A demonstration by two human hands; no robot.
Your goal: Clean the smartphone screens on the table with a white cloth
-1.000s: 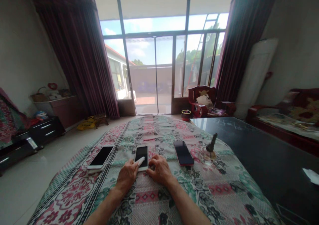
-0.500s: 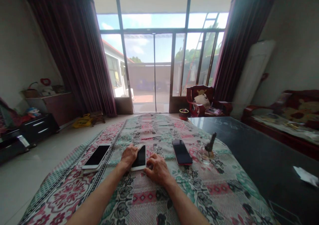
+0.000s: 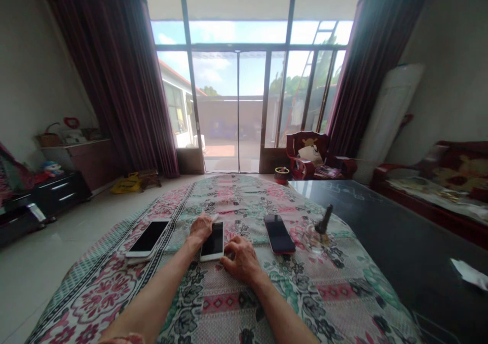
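A white-framed smartphone (image 3: pixel 212 240) with a dark screen lies face up on the patterned tablecloth, between my hands. My left hand (image 3: pixel 201 228) is closed at its upper left edge, pinching a small whitish piece (image 3: pixel 215 217) that looks like a tissue or cloth. Against the lower right edge rests my right hand (image 3: pixel 241 256), its fingers curled and the thumb by the corner. Another white smartphone (image 3: pixel 148 238) lies to the left, propped on something pale. To the right is a dark phone (image 3: pixel 279 233) with a reddish edge.
A clear glass vessel with a dark upright top (image 3: pixel 322 226) stands right of the dark phone. Beyond the floral tablecloth (image 3: pixel 224 308), a black table (image 3: pixel 385 237) carries a crumpled white paper (image 3: pixel 468 273). A red wooden chair (image 3: pixel 305 153) stands near the glass doors.
My left hand has slid slightly up and away along the phone, and the whitish piece now shows past its top edge. My right hand stays in place.
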